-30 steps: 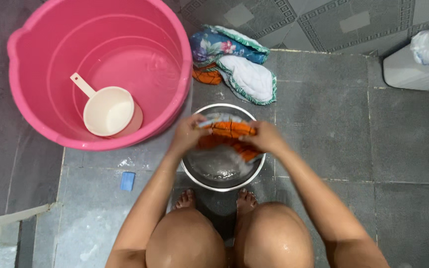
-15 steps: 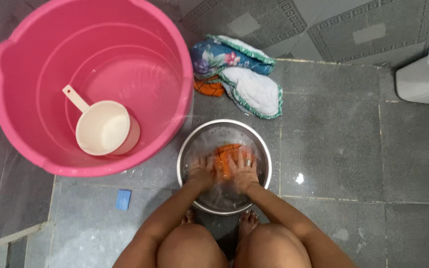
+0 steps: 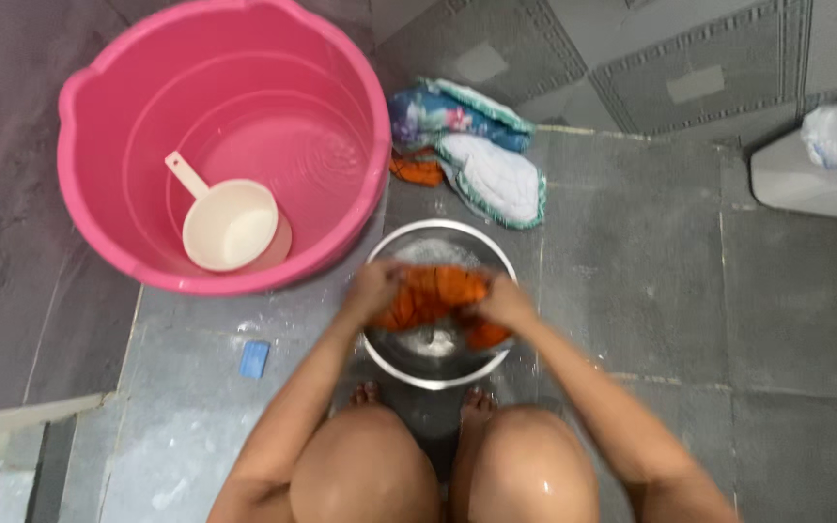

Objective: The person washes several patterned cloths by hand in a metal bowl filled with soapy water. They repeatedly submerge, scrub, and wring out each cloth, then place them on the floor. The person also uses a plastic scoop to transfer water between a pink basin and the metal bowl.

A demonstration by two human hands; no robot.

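Note:
An orange cloth [image 3: 438,293] is stretched between my two hands over a round steel basin [image 3: 391,354] on the grey tiled floor. My left hand [image 3: 374,289] grips its left end and my right hand [image 3: 506,302] grips its right end, with a wet fold hanging down under the right hand. The basin holds a little soapy water. My knees and bare toes show below the basin.
A big pink tub [image 3: 108,232] with water and a cream scoop [image 3: 228,225] stands at the upper left. A heap of blue, white and orange cloths [image 3: 477,145] lies behind the basin. A small blue bar [image 3: 255,358] lies at the left, a white container [image 3: 806,174] at the right.
Half a second ago both hands pressed the orange cloth down into the basin; now they have lifted it and pulled it out sideways between them.

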